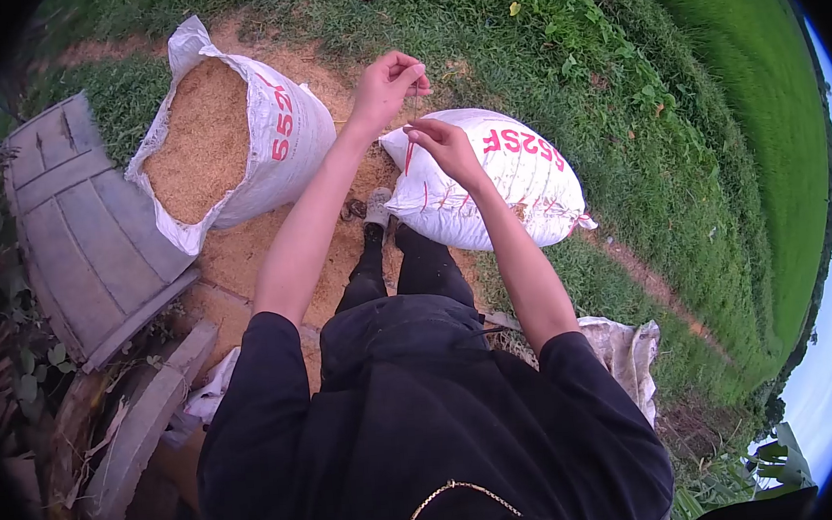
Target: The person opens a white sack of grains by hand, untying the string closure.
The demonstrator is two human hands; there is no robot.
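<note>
My left hand (388,83) is raised in front of me with its fingers pinched on a thin string or needle; I cannot tell which. My right hand (444,145) is just below it, pinching a red string (409,155) that runs down to the mouth of a closed white sack (507,179) lying on its side. Red stitches run along that sack's sewn edge. To the left an open white sack (275,139) stands full of tan grain husk (197,140).
Weathered grey wooden planks (92,237) and concrete pieces (141,428) lie at the left. An empty sack (628,346) lies by my right side. Spilled husk covers the dirt patch (235,260); grass (618,97) slopes away to a green field at the right.
</note>
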